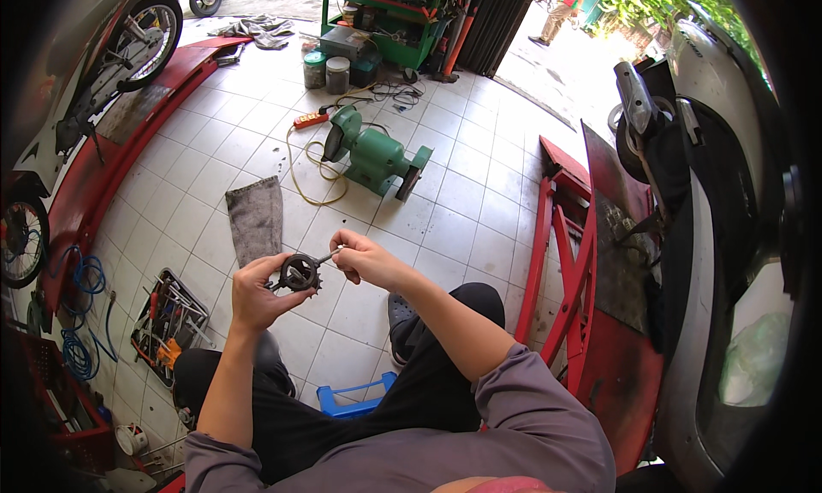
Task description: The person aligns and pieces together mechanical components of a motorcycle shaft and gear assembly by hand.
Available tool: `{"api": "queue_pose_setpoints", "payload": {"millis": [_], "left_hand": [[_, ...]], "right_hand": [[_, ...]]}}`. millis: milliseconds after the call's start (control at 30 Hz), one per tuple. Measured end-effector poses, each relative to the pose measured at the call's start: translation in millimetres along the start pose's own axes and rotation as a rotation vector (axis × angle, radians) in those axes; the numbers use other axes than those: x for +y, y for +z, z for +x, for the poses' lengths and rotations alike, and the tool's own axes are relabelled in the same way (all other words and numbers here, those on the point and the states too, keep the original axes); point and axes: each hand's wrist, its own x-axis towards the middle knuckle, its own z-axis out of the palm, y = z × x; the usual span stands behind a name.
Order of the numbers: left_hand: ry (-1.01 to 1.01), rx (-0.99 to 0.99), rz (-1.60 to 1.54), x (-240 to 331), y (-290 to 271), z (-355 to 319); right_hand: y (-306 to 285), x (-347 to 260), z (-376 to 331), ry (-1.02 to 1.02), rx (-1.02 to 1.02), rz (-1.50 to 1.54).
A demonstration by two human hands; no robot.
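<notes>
My left hand (255, 289) grips a dark, ring-shaped metal part (312, 270) with small teeth along its outer edge, thumb below it and fingers above. Something lighter shows inside the ring, too small to make out. In my right hand (370, 260), fingers pinch a thin silvery rod (328, 256) whose other end reaches the ring's upper right side. Whether the rod is a tool or belongs to the part I cannot tell. Both hands are above the tiled floor, in front of my knees. A grey stained cloth (255, 221) lies just beyond my left hand.
A green bench grinder (377, 157) stands ahead, beside a red power strip (310, 119) and yellow cord. A tool tray (171, 326) and blue hose (79, 356) lie at left. Red lifts (141, 137) carrying motorbikes flank me. A person (565, 9) is outside.
</notes>
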Motion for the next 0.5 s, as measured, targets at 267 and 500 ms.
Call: {"api": "queue_pose_setpoints", "payload": {"millis": [267, 500], "left_hand": [[0.014, -0.011, 0.004, 2.3, 0.5, 0.6], [0.007, -0.021, 0.007, 4.2, 1.2, 0.5]], "right_hand": [[1.9, -2.5, 0.6, 0.15, -0.006, -0.095], [0.3, -1.2, 1.2, 0.045, -0.003, -0.02]]}}
